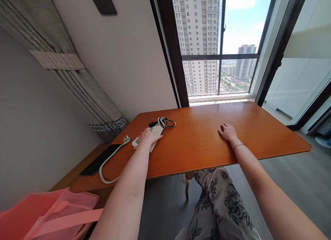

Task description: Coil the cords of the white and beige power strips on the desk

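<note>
My left hand [148,137] is wrapped over a white power strip [156,130] on the left part of the wooden table [191,143], its thumb pointing right. Much of the strip is hidden under the palm. Black and white cables [163,122] lie coiled at its far end. A white plug [126,140] rests left of this hand, on a white cord [110,159] that loops toward the forearm. Palm down on the right half of the tabletop, my right hand [228,132] holds nothing and has its fingers extended.
A flat black object [99,160] lies at the table's left side. Nearer me is a pink bag [51,214]. A grey curtain [85,88] hangs by the left wall, and a window [219,53] stands behind the table. My legs [219,202] are below the front edge.
</note>
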Available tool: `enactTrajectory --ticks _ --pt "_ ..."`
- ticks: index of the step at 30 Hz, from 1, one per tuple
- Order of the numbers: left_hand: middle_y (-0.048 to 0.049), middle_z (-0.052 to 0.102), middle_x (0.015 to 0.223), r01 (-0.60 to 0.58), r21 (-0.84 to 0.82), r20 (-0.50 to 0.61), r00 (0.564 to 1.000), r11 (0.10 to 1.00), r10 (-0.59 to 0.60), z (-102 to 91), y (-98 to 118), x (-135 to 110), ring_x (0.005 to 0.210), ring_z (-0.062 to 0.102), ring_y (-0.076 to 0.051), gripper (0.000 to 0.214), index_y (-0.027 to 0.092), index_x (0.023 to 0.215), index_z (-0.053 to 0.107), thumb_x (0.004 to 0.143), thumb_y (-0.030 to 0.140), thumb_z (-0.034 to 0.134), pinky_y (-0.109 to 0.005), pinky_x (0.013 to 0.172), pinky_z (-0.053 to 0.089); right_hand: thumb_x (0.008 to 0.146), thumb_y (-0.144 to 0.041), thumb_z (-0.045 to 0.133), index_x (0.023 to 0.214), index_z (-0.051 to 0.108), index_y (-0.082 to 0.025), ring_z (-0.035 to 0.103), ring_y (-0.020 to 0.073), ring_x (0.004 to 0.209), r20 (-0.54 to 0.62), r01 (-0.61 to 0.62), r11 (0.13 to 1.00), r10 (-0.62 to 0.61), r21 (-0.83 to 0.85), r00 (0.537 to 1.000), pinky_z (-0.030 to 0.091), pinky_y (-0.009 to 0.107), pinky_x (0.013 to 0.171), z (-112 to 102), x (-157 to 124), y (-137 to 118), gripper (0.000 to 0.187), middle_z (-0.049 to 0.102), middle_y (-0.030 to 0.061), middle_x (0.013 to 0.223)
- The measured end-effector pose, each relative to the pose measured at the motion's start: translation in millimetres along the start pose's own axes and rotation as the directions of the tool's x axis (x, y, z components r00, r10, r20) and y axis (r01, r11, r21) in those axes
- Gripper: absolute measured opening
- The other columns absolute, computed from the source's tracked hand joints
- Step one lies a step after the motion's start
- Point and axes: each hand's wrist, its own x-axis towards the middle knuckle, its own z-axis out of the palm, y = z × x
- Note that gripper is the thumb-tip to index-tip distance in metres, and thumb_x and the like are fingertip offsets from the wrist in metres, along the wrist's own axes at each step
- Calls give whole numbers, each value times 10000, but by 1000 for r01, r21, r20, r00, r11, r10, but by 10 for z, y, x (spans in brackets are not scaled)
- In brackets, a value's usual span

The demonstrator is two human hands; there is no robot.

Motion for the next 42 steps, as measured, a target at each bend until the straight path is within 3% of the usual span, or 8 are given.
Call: enactTrajectory --ticks 2,7,11,16,22,32,37,42 --pt "-312 463 1450 -9 -4 25 1000 1000 9 13 -19 32 1343 472 -430 1030 62 1436 394 644 649 692 -544 1064 414 965 -496 453 1427 530 -156 321 292 1478 -4 1 1000 -1 1 1000 220 443 1211 5 5 3 579 397 134 1582" --pt "-329 404 1482 14 5 47 999 1000 -14 58 -81 125 1388 378 -494 1105 85 1455 361 595 693 693 -630 1030 398 958 -499 462 1398 556 -168 337 296 1468 -20 9 1000 -9 1 1000 233 447 1206 24 11 17 558 419 126 1570" --pt "-317 422 1467 19 -20 85 996 1000 -18 103 -171 224 1365 401 -507 1200 99 1476 325 522 711 720 -611 1018 410 957 -503 464 1395 557 -180 350 293 1458 -33 22 1000 -22 0 999 243 453 1198 40 17 34 552 429 126 1563" --pt "-317 435 1446 29 12 43 999 1000 -29 126 -238 207 1376 359 -540 1243 112 1472 348 490 804 671 -651 1006 390 959 -509 454 1374 572 -175 356 293 1452 -38 23 1000 -23 -6 999 248 439 1191 37 14 27 545 439 126 1555" --pt "-312 423 1462 36 -5 92 995 999 -36 107 -163 111 1364 397 -523 1252 110 1512 304 521 781 673 -627 1028 400 957 -494 464 1349 588 -168 366 288 1443 -40 24 1000 -24 -1 999 257 430 1188 15 -6 0 524 457 126 1540" --pt "-291 454 1473 -137 -43 108 984 990 141 139 67 -56 1347 465 -465 1201 146 1550 254 586 692 716 -547 1054 403 957 -482 478 1340 598 -158 376 298 1434 -61 20 999 -18 27 998 253 445 1186 17 -23 -19 516 472 141 1525" --pt "-249 438 1493 -363 -76 187 909 928 371 119 411 -371 1384 438 -407 1181 151 1567 226 613 637 725 -461 1108 351 964 -485 473 1284 640 -159 447 290 1376 -99 41 997 -35 58 994 302 424 1156 9 -33 -26 486 545 143 1456" --pt "-177 469 1484 -607 -177 198 749 775 632 130 851 -802 1374 438 -397 1189 216 1566 269 556 592 773 -442 1116 342 1016 -466 383 1344 602 -169 505 247 1324 -147 98 990 -82 104 986 346 361 1125 -39 -72 -33 495 586 120 1415"
